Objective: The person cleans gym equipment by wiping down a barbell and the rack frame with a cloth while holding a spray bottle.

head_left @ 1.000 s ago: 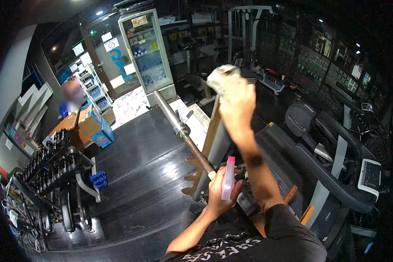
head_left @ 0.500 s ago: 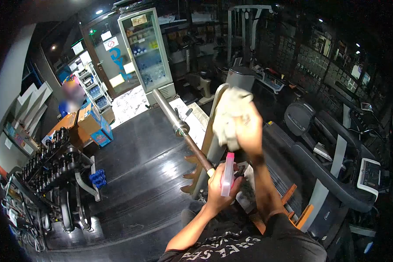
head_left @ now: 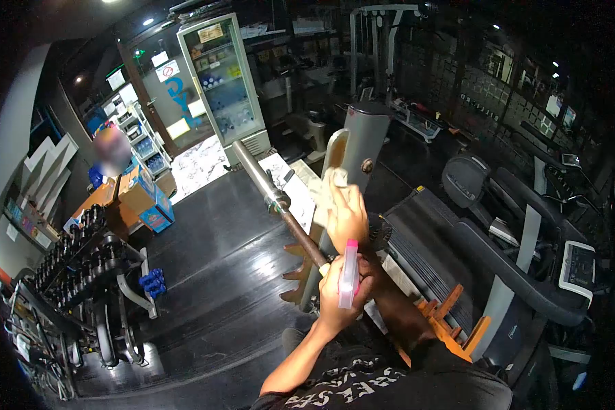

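My left hand (head_left: 338, 301) is closed around a spray bottle (head_left: 348, 277) with a pink nozzle tip and a pale head; its lower part is hidden by the hand. Beside those fingers runs a barbell (head_left: 302, 231), its brownish shaft slanting away to a silver sleeve. Farther forward, my right hand (head_left: 348, 222) grips a pale cloth (head_left: 326, 197), which bunches up around the fingers. The cloth overlaps the rack upright (head_left: 336, 147), a board-like post with brown edging. Hook-shaped notches (head_left: 295, 273) stick out of the post's left side, below the bar.
Left stands a dumbbell rack (head_left: 82, 263), with blue dumbbells (head_left: 153, 281) at its end. Cardboard boxes (head_left: 140, 195) and a person (head_left: 111, 154) are behind it. A glass-door fridge (head_left: 222, 82) stands ahead. Right are a treadmill (head_left: 424, 232) and orange supports (head_left: 451, 321).
My right hand has come down and left with the cloth, from above the post to close by the bar. The left hand keeps its hold on the spray bottle, barely shifted.
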Demonstrator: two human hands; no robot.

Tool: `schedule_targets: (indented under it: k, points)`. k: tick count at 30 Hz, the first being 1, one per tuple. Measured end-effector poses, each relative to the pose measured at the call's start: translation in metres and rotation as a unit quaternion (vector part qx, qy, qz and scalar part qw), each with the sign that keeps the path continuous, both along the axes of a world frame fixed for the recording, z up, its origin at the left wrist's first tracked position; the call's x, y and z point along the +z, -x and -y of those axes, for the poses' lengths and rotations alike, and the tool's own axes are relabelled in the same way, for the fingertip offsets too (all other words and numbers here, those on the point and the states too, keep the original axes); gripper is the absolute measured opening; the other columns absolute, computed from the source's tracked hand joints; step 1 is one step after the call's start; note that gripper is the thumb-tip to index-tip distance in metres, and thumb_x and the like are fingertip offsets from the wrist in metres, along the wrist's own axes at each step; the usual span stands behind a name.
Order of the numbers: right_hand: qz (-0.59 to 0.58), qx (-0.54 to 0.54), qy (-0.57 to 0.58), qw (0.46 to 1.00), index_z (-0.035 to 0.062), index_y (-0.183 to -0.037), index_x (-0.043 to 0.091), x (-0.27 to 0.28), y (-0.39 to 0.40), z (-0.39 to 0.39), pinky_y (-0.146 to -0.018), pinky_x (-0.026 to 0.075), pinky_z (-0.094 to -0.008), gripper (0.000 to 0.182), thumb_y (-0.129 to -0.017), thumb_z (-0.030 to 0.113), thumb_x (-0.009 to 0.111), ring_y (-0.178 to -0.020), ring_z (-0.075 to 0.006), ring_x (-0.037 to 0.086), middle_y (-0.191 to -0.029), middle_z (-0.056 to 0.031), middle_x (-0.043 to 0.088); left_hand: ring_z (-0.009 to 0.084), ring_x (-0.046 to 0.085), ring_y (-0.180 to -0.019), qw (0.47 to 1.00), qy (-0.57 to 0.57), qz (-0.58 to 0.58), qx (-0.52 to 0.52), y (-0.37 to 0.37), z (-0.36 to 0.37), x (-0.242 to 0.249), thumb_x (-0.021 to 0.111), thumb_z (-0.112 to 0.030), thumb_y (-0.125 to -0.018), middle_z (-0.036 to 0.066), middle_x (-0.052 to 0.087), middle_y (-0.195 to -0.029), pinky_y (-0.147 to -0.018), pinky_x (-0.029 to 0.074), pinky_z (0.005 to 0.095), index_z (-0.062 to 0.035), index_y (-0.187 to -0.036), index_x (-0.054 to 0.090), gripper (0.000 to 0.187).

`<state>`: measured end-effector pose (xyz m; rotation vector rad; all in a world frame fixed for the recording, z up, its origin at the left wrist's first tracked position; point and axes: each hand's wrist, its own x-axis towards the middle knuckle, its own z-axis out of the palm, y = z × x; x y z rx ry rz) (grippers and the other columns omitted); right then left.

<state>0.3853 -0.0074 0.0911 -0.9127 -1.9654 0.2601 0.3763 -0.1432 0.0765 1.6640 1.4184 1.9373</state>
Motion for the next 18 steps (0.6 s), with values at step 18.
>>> schedule_targets:
  k: [18]
  points:
    - [0.066,-0.029,-0.172,0.982,0.0117,-0.098,0.07,0.159,-0.015,-0.095,-0.081,0.049,-0.039,0.028,-0.074,0.025,0.063,-0.097,-0.0278,0.06,-0.099,-0.0086,0.061,0.0106,0.057,-0.065,0.999,0.013,0.016,-0.025,-0.001,0.001,0.002,0.068,-0.001,-0.079,0.007,0.063,-0.094,-0.062,0.047,0.0251,0.0012,-0.114,0.052,0.039]
